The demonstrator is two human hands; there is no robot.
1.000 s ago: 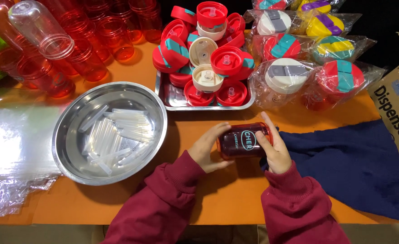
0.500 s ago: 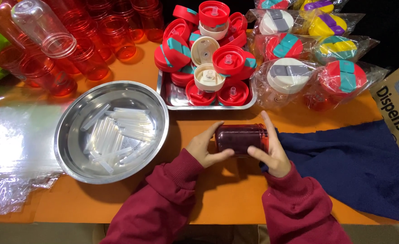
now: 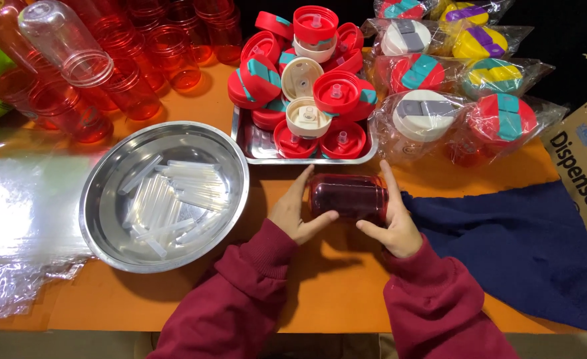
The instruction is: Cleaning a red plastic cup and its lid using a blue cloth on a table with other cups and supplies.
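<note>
Head view: one red see-through bottle (image 3: 348, 197) lies on its side on the orange bench (image 3: 320, 279), near centre, just in front of the tray (image 3: 257, 147). Left hand (image 3: 296, 213) grasps its left end, right hand (image 3: 393, 223) its right end; two hands, both in dark red sleeves. One steel bowl (image 3: 163, 196) to the left holds clear plastic tubes, too overlapped to count. The tray carries a heap of red and cream lids, count unclear. Six bagged lids (image 3: 433, 116) far right. Red cups (image 3: 127, 66) far left, cut off by the frame. Blue cloth (image 3: 526, 246) right; cardboard box (image 3: 583, 166) partly out of frame.
</note>
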